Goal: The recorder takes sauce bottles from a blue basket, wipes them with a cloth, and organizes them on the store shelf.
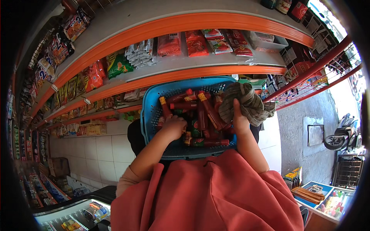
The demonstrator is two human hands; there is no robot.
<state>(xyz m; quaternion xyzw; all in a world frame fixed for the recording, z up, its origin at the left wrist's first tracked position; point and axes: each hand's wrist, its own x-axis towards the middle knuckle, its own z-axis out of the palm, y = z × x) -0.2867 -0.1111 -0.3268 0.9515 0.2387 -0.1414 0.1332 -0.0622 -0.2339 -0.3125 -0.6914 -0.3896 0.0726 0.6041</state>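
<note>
A blue perforated plastic basket [153, 92] stands before me with several red sauce bottles inside, lying at mixed angles. One bottle with a yellow neck band [208, 108] slants across the middle, and another bottle [212, 142] lies flat near the front rim. My left hand [174, 127] reaches into the left part of the basket among the bottles, fingers curled. A bottle with a yellow band [164, 105] sticks up just beyond it; whether the fingers grip anything is hidden. Over the basket's right side, my right hand [239, 117] holds a bunched grey-brown striped cloth [245, 101].
Beyond the basket rise store shelves with orange edges [185, 73], bearing seasoning packets [196, 43] and a clear plastic bin [267, 43]. A red wire rack [312, 72] stands at right. A lit display cooler [75, 215] is behind me at left; a motorcycle [342, 134] is outside.
</note>
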